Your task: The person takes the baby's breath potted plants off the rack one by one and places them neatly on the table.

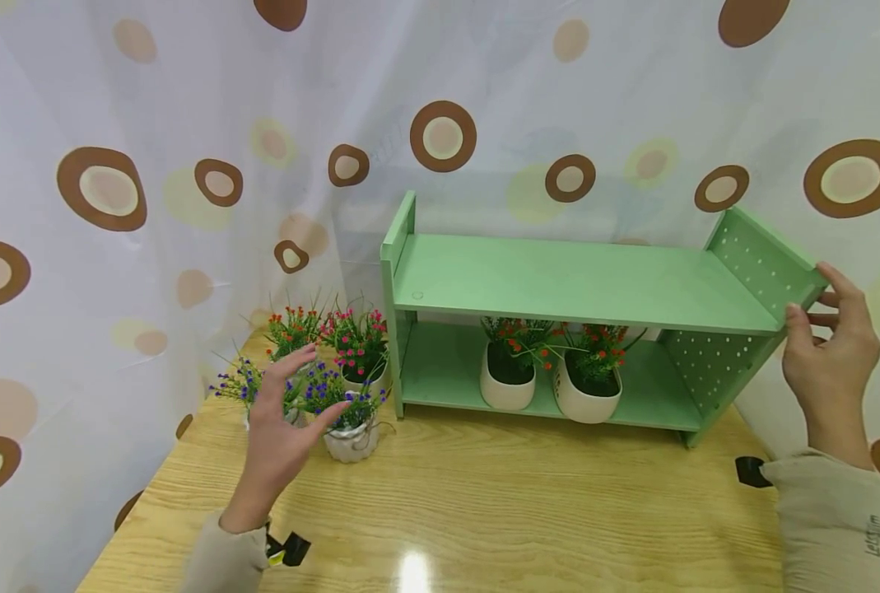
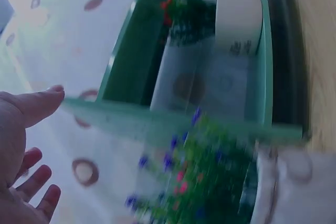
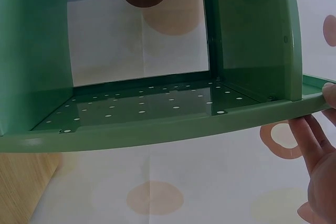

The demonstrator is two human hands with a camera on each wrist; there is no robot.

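Observation:
A green two-tier shelf point(image 1: 580, 280) with perforated right side panel stands at the back of the table. My right hand point(image 1: 834, 354) grips the upper front edge of that panel, thumb on one side and fingers on the other; the right wrist view shows the shelf's edge point(image 3: 157, 129) meeting the fingertips. In the head view my left hand point(image 1: 280, 436) is raised over the left of the table, thumb and fingers spread apart with nothing between them. Behind it are a white pot of blue flowers point(image 1: 351, 441) and other small flowering plants. Two cream pots point(image 1: 509, 387) with red flowers sit on the lower tier.
A wooden table point(image 1: 484, 511) carries everything. Red flowers point(image 1: 295, 325) and pink flowers point(image 1: 358, 338) stand left of the shelf, close to its side panel. A white curtain point(image 1: 484, 74) with brown circles hangs behind and at the sides.

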